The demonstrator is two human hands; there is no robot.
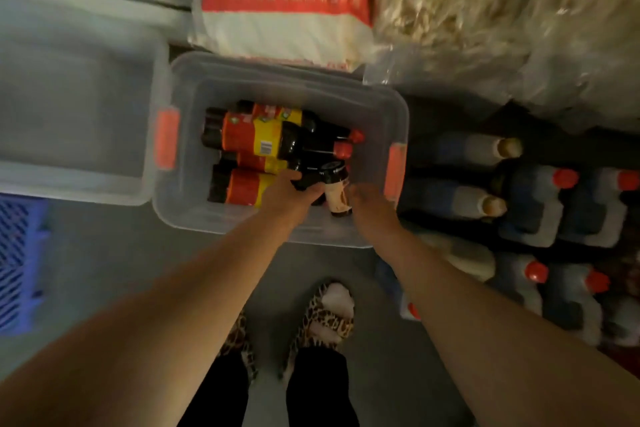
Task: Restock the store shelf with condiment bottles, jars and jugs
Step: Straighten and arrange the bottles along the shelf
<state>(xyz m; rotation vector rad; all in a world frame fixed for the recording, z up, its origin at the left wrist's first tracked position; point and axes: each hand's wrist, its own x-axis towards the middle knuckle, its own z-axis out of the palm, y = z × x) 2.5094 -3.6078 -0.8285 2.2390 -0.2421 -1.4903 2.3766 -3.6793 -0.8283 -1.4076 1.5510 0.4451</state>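
Dark bottle in left-hand fingers

The single head view looks steeply down, close over a clear bin on the floor

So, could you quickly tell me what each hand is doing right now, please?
Left hand: grips the neck of a dark bottle in the clear bin.
Right hand: beside a small dark jar; grip cannot be told.
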